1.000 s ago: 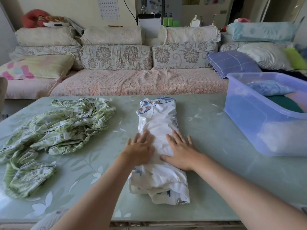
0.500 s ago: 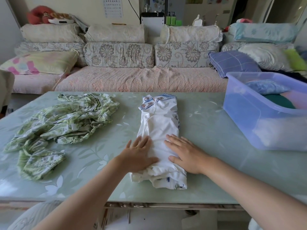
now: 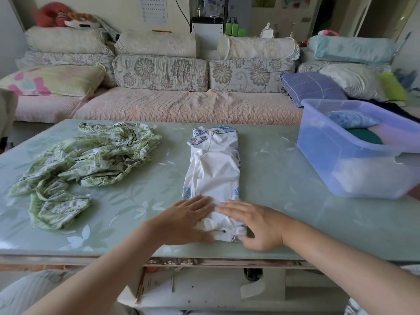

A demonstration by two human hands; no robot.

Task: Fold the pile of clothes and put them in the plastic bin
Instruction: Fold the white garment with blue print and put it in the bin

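While the fingers (image 3: pixel 200 202) lie straight and close together, left hand (image 3: pixel 186 221) and right hand (image 3: pixel 259 226) press flat on the folded white garment (image 3: pixel 216 169), near end, on the table (image 3: pixel 136 201); crumpled green clothes (image 3: pixel 91 160) lie left of them, bin (image 3: pixel 354 169) well off right.

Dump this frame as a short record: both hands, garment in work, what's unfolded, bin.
left hand: flat on the near end of the white garment, fingers straight
right hand: flat on the same end, beside the left
white garment: folded into a long strip, mid table
green garment: crumpled heap, table's left
plastic bin: table's right, holds blue, green and pink fabric
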